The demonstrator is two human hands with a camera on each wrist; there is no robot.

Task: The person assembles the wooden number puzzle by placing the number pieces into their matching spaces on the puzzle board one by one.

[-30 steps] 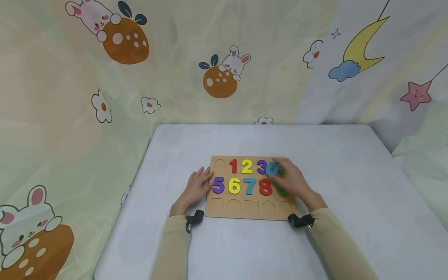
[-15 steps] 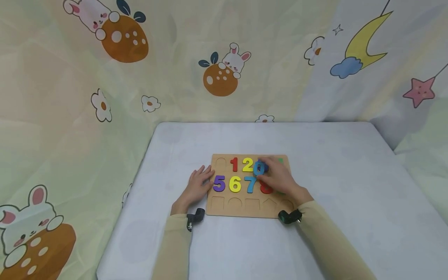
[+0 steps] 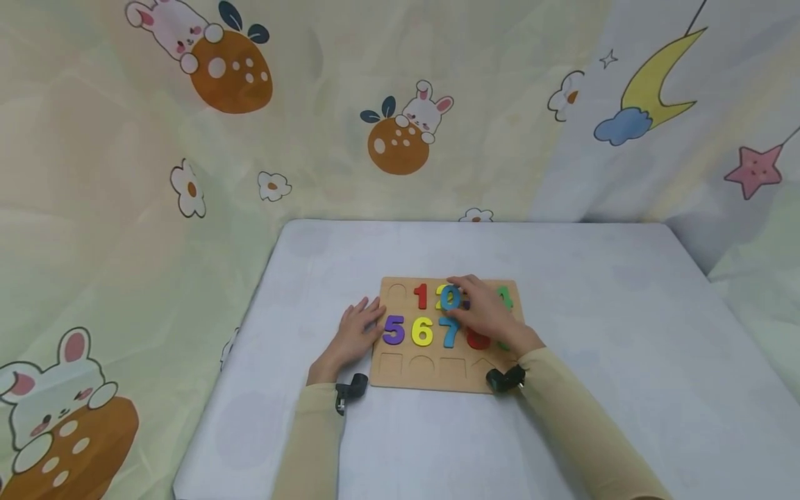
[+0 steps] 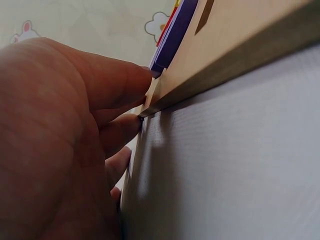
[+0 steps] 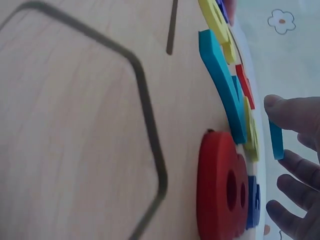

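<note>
A wooden number puzzle board (image 3: 406,378) lies on the table, with coloured digits in two rows. My right hand (image 3: 484,309) pinches a blue number 0 (image 3: 450,298) between thumb and fingers, over the yellow 2 in the head view. In the right wrist view the blue piece (image 5: 276,140) is held above the board's digits. My left hand (image 3: 353,333) rests at the board's left edge, its fingertips touching the side near the purple 5 (image 3: 394,330). At the board's upper left an outlined slot (image 3: 396,295) holds no digit. The purple 3 is mostly hidden behind my right hand.
The red 1 (image 3: 421,296), yellow 6 (image 3: 421,332) and blue 7 (image 3: 449,332) sit on the board. A red 8 (image 5: 222,185) is near the right wrist camera. Outlined shapes line the board's front. The white table (image 3: 594,292) meets a cartoon-printed curtain (image 3: 325,125) behind.
My right hand has carried the blue 0 leftward, from near the green 4 past the 3 to over the 2. My left hand has stayed at the board's edge.
</note>
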